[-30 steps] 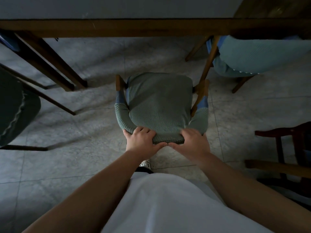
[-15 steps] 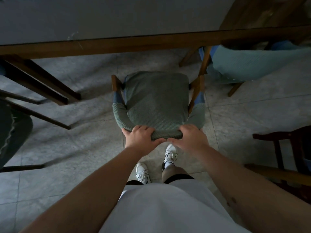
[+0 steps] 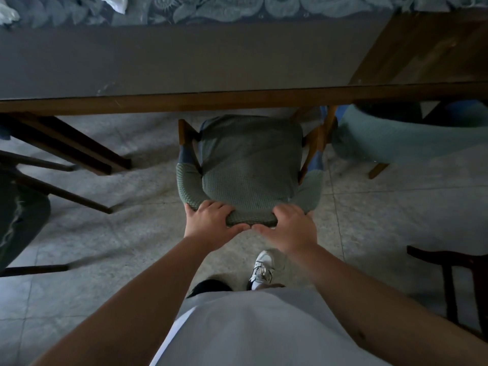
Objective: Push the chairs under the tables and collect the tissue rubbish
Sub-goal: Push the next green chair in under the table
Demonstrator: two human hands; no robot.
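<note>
A wooden chair with a green knitted cover [image 3: 250, 165] stands in front of me, its seat's far edge level with the wooden edge of the table [image 3: 237, 99]. My left hand [image 3: 211, 223] and my right hand [image 3: 290, 228] both grip the top of its backrest, side by side, thumbs nearly touching. White crumpled tissue [image 3: 116, 2] lies on the patterned tabletop at the far left, and another white scrap [image 3: 6, 13] sits at the left border.
A light blue covered chair [image 3: 406, 136] is tucked under the table at the right. A dark chair [image 3: 21, 215] stands at the left and a dark wooden chair [image 3: 454, 281] at the right near me. My white shoe [image 3: 261, 270] is on the tiled floor.
The green chair has slid forward toward the table with both hands on its backrest. I have stepped closer, and the tabletop with tissue has come into view.
</note>
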